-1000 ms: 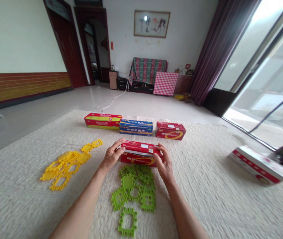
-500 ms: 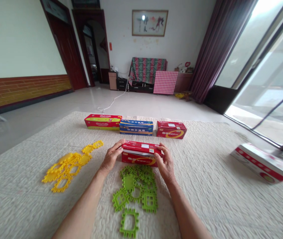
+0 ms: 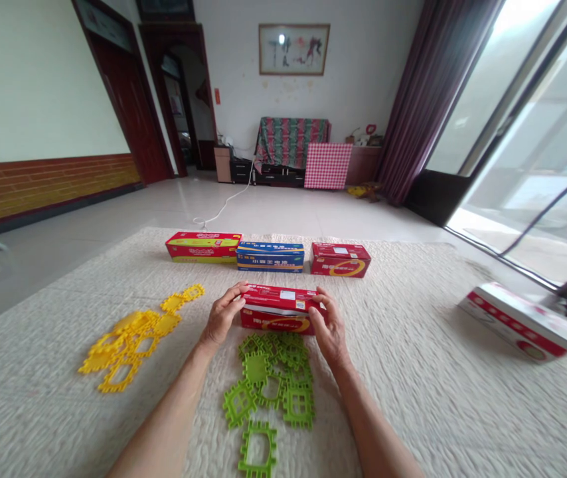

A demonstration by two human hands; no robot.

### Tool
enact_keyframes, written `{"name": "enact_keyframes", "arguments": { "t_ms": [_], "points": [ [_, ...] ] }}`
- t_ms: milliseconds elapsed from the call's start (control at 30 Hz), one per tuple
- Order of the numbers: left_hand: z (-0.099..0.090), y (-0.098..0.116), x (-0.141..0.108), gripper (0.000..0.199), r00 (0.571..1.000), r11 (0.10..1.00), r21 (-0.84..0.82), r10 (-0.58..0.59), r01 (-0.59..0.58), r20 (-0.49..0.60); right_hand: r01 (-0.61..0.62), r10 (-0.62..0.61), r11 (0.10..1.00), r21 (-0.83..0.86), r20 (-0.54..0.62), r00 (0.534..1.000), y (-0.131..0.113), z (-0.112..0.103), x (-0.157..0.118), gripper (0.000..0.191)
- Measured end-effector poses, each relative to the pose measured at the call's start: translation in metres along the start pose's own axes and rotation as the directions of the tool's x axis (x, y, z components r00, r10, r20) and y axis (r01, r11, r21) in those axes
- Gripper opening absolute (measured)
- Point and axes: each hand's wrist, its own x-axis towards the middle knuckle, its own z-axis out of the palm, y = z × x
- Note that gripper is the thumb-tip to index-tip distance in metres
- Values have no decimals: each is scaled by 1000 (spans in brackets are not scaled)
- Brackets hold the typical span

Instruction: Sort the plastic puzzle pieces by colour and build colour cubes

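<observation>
A red cardboard box [image 3: 278,322] with white lettering and a yellow ring stands right in front of me, its lid slightly lifted along the near edge. My left hand [image 3: 224,315] grips its left end, fingers on the top corner. At the opposite end, my right hand [image 3: 330,326] curls over the top with the thumb on the front face. Just below the box lies a heap of green plastic interlocking pieces [image 3: 256,369], between my forearms. Yellow interlocking pieces [image 3: 137,323] are spread out to the left of my left hand.
Behind the held box stand a red-and-yellow box [image 3: 204,247], a blue box [image 3: 270,257] and another red box [image 3: 340,260] in a row. A white-and-red carton [image 3: 522,325] sits at the right. Everything rests on a cream quilted cover [image 3: 403,398].
The camera view has shifted slightly. Both hands keep their hold on the red box, which stays in place among the other things.
</observation>
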Motion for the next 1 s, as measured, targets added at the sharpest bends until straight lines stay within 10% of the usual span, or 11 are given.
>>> {"name": "enact_keyframes", "arguments": {
  "t_ms": [1000],
  "points": [
    [6, -5, 2, 34, 1000, 999, 47, -17, 18, -21, -134, 108, 980, 151, 169, 980, -7, -8, 4, 40]
  ]
}}
